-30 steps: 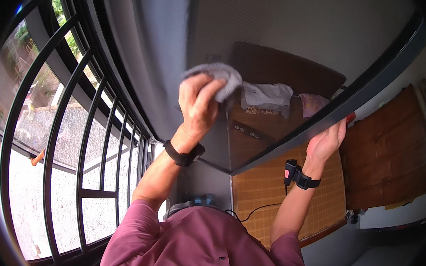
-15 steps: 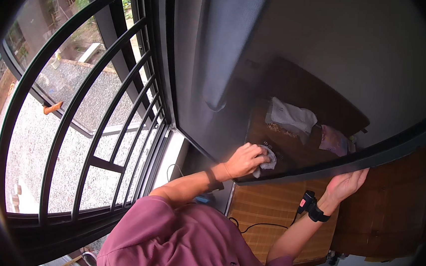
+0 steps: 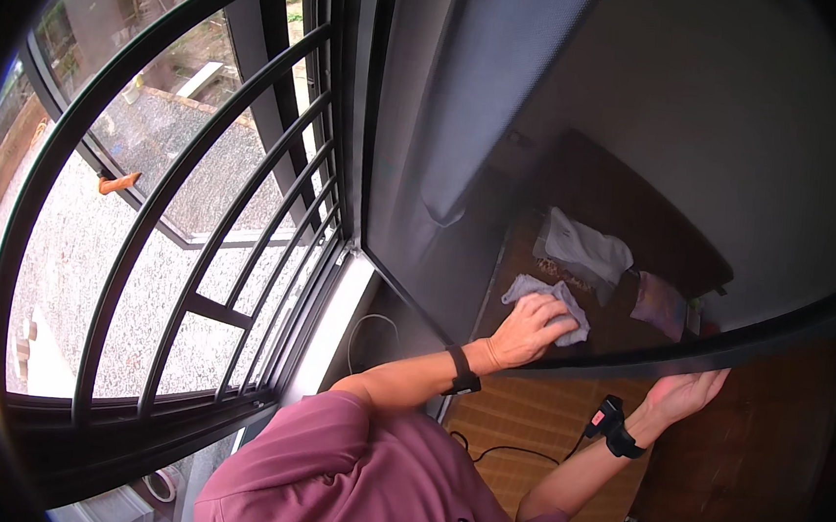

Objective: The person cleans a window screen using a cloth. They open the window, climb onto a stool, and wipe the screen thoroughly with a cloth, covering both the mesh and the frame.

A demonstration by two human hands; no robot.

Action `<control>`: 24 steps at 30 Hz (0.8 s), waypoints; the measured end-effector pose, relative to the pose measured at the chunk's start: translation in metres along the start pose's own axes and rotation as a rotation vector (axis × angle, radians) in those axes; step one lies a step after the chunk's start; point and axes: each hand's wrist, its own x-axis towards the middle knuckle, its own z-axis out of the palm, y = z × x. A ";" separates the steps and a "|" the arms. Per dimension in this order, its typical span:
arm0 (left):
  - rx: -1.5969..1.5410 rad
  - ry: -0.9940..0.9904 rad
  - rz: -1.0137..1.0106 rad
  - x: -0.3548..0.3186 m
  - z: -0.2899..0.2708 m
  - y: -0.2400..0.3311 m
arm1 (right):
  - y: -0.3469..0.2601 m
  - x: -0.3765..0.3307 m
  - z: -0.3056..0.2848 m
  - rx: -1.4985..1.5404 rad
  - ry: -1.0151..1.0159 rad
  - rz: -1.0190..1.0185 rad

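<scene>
My left hand [image 3: 528, 331] presses a crumpled white cloth [image 3: 550, 306] flat vs the dark glass window pane [image 3: 583, 156], fingers spread over it. Right hand [image 3: 688, 390] grips the pane's black bottom frame [image 3: 686, 353], just right of the cloth.

The left hand [image 3: 528, 329] is pressing a white cloth [image 3: 547, 306] flat against the dark window pane [image 3: 582, 176], fingers spread over it. The right hand [image 3: 687, 392] is gripping the pane's dark lower frame [image 3: 756, 337]. Curved black bars [image 3: 187, 204] are standing outside, to the left.
</scene>
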 end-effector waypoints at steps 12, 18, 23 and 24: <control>0.265 0.094 -0.252 0.002 -0.086 -0.138 | -0.002 0.008 -0.020 0.025 -0.141 0.029; 0.040 0.578 -0.665 0.037 -0.137 -0.228 | -0.017 -0.005 0.020 0.008 0.014 0.013; -0.018 0.508 -0.640 0.024 -0.048 -0.126 | -0.018 -0.004 0.023 -0.145 0.173 -0.041; -0.037 0.397 -0.578 0.005 -0.022 -0.099 | -0.020 -0.003 0.034 -0.087 0.192 -0.037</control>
